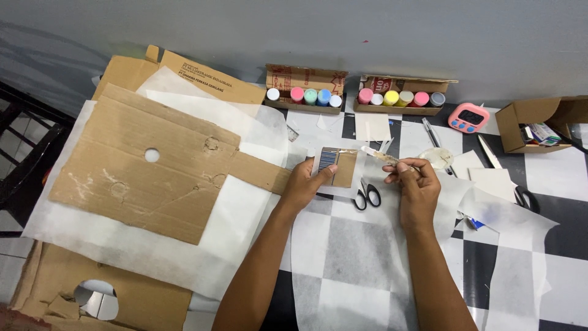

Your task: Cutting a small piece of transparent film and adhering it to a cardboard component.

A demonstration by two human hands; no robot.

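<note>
- Brown cardboard sheet (147,175) lies flat on white paper, out of the way.
- The left hand (303,184) pinches a small cardboard piece (337,167), tilted up to face the stick.
- The right hand (416,184) grips a stick (380,154), tip aimed at it.
- Scissors (367,196) rest between the hands.

A: Which packages are beyond the fingers?

B: Two low open cardboard trays (303,79) and (401,86) stand at the wall, each with a row of paint pots with coloured lids.

A: And to the right of the fingers?

B: A pink timer (468,117) with a dark screen, then an open brown box (539,122) with small packets inside.
</note>
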